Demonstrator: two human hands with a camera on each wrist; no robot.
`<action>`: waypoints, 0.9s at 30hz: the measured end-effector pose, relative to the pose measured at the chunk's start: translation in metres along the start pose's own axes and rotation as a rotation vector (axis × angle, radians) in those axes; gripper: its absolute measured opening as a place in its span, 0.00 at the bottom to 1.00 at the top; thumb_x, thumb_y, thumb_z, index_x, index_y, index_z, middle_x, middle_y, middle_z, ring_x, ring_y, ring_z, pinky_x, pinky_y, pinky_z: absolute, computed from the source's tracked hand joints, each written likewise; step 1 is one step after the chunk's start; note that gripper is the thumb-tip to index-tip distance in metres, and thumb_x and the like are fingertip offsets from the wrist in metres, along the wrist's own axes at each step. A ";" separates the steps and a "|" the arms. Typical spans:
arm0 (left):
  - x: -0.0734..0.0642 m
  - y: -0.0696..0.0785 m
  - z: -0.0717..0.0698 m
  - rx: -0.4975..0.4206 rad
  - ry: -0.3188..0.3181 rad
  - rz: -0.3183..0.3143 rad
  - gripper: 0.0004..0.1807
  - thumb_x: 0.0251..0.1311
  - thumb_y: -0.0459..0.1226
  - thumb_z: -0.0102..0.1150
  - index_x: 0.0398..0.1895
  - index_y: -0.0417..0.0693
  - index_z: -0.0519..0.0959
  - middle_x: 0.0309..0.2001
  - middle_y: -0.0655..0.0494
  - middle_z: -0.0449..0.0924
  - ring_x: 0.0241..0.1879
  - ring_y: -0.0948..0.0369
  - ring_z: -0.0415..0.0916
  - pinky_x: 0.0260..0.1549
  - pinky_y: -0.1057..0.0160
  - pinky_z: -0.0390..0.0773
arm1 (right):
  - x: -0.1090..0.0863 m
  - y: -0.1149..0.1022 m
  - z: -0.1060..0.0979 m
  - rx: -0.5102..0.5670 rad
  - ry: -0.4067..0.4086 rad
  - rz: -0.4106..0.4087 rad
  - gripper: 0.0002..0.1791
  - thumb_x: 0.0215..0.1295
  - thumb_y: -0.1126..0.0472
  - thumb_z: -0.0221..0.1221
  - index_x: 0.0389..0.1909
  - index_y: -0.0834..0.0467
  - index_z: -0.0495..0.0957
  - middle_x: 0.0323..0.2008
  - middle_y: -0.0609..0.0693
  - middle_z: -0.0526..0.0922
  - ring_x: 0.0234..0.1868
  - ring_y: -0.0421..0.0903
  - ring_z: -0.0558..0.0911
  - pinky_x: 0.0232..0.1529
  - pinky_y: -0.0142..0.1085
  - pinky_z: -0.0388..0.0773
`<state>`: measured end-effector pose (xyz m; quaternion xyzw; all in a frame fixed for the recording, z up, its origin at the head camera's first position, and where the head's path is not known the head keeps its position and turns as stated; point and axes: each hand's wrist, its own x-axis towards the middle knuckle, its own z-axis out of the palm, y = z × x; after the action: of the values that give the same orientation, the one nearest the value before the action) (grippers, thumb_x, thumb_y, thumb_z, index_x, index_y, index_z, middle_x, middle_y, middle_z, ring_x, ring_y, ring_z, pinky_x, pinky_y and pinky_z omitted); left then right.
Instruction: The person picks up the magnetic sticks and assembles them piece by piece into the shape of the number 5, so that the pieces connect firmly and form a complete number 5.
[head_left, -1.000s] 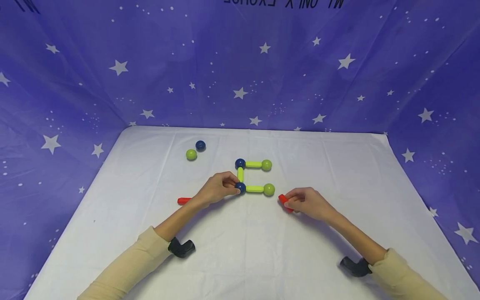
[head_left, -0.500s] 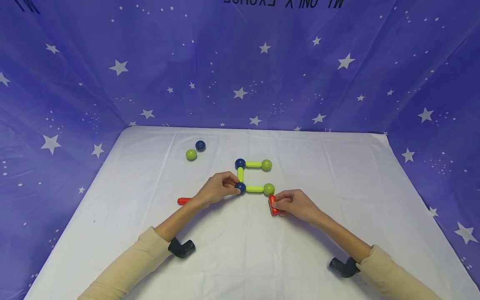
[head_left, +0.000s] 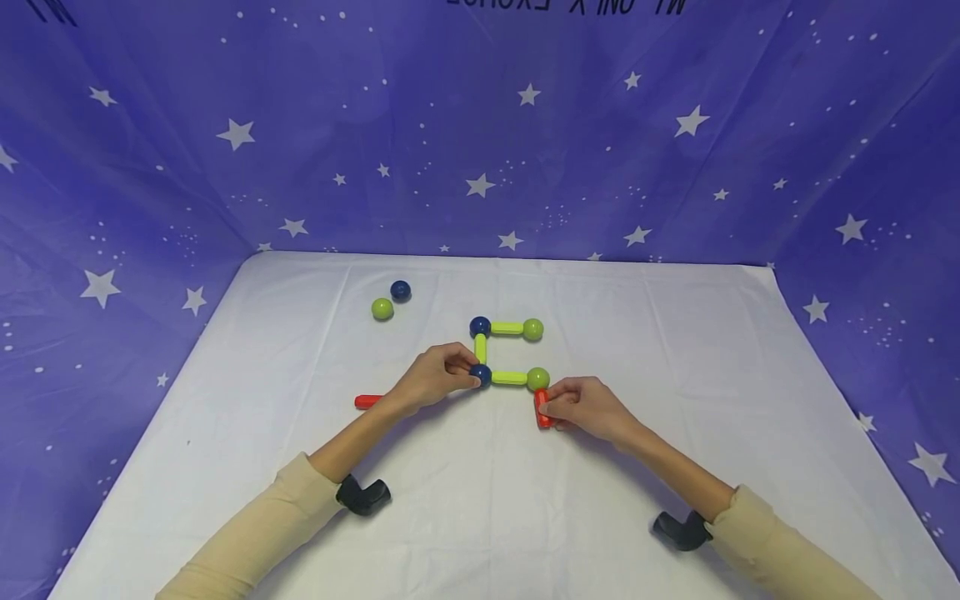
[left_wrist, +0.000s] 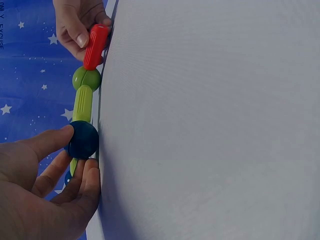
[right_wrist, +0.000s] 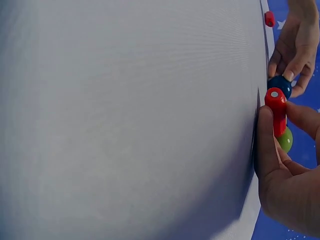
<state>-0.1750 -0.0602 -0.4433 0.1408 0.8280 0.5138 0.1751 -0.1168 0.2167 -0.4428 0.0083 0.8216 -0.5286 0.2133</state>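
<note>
My left hand (head_left: 437,375) pinches the near dark blue ball (head_left: 482,376) between thumb and fingers. From that ball a yellow-green rod (head_left: 510,378) runs right to a green ball (head_left: 537,379). Another yellow-green rod (head_left: 481,348) joins it to the far blue ball (head_left: 480,327), which carries a third rod (head_left: 507,328) ending in a green ball (head_left: 533,329). With thumb and fingers my right hand (head_left: 592,408) grips a red magnetic rod (head_left: 542,409). In the left wrist view, the red rod's (left_wrist: 95,47) end meets the near green ball (left_wrist: 86,79).
A second red rod (head_left: 367,402) lies partly behind my left forearm. Toward the back left, a loose blue ball (head_left: 401,290) and a loose green ball (head_left: 382,308) rest on the white cloth (head_left: 675,333). A purple starry curtain (head_left: 480,125) borders the table.
My right hand has moved left with the red rod, turning it to point away from me and bringing its end to the near green ball. My left hand has stayed on the blue ball.
</note>
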 end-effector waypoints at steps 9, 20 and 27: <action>0.000 -0.001 -0.001 0.007 -0.002 0.010 0.13 0.58 0.33 0.70 0.46 0.42 0.81 0.38 0.55 0.82 0.38 0.59 0.78 0.40 0.62 0.75 | 0.006 -0.003 -0.002 -0.063 0.042 0.036 0.16 0.61 0.58 0.69 0.44 0.65 0.80 0.30 0.50 0.85 0.32 0.45 0.83 0.37 0.37 0.82; 0.000 0.000 -0.001 -0.009 -0.008 0.008 0.13 0.58 0.32 0.70 0.45 0.42 0.81 0.37 0.55 0.82 0.38 0.59 0.78 0.40 0.62 0.75 | 0.018 -0.001 -0.010 -0.149 0.103 -0.108 0.26 0.63 0.58 0.68 0.61 0.60 0.77 0.45 0.52 0.83 0.41 0.47 0.81 0.38 0.37 0.76; -0.001 0.002 0.000 -0.003 0.001 0.000 0.12 0.57 0.32 0.71 0.44 0.42 0.81 0.37 0.54 0.82 0.37 0.59 0.78 0.39 0.63 0.75 | 0.026 0.002 -0.014 -0.117 0.065 -0.126 0.23 0.62 0.57 0.68 0.59 0.57 0.81 0.54 0.53 0.82 0.50 0.50 0.82 0.44 0.41 0.78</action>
<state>-0.1743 -0.0602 -0.4416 0.1402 0.8273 0.5151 0.1748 -0.1441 0.2240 -0.4492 -0.0385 0.8566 -0.4914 0.1529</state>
